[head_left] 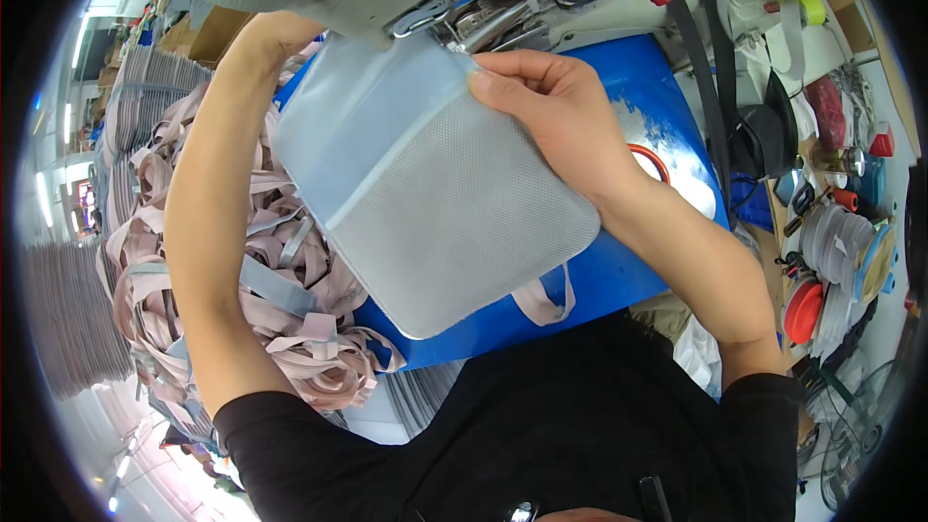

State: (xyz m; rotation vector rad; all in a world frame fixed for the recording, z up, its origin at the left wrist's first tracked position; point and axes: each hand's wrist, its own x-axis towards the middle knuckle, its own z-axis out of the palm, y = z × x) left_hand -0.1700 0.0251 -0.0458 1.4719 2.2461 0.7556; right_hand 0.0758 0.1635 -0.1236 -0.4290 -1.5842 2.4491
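Note:
A light blue-grey fabric panel (333, 135) with a grey mesh section (474, 203) lies flat over the blue table. Its far edge reaches under the sewing machine (454, 24). My right hand (570, 116) pinches the panel's right edge between thumb and fingers, close to the machine's presser area. At the far left corner of the panel is my left hand (290, 31); its fingers are hidden behind the machine head and the panel. A pale pink strap (546, 304) sticks out from beneath the panel's near side.
A tangled heap of pink-grey straps (290, 329) lies to the left, beside tall stacks of grey panels (72, 319). The blue work surface (628, 87) runs under the panel. Spools (804, 309) and tools hang at the right, above a fan (860, 425).

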